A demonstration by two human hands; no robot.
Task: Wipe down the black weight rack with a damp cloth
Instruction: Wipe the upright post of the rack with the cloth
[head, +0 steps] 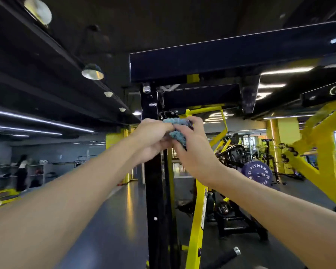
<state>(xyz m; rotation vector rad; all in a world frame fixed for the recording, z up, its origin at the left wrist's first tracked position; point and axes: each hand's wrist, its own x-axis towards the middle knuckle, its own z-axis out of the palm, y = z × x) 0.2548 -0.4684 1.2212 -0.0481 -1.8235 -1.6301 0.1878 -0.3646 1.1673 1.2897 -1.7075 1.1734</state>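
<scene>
A black weight rack fills the middle of the head view, with a tall upright post (157, 191) and a wide crossbeam (221, 59) overhead. A bunched blue-grey cloth (178, 133) sits in front of the upper part of the post. My left hand (153, 138) grips the cloth from the left with curled fingers. From the right, my right hand (194, 150) pinches the same cloth. Both arms reach forward and up. Whether the cloth touches the post is hidden by my hands.
Yellow machine frames (318, 148) stand to the right, with a purple weight plate (259, 173) and a black bar end (227, 255) low down. A person (22, 171) stands by shelves far left. Dark floor (114, 220) lies left of the post.
</scene>
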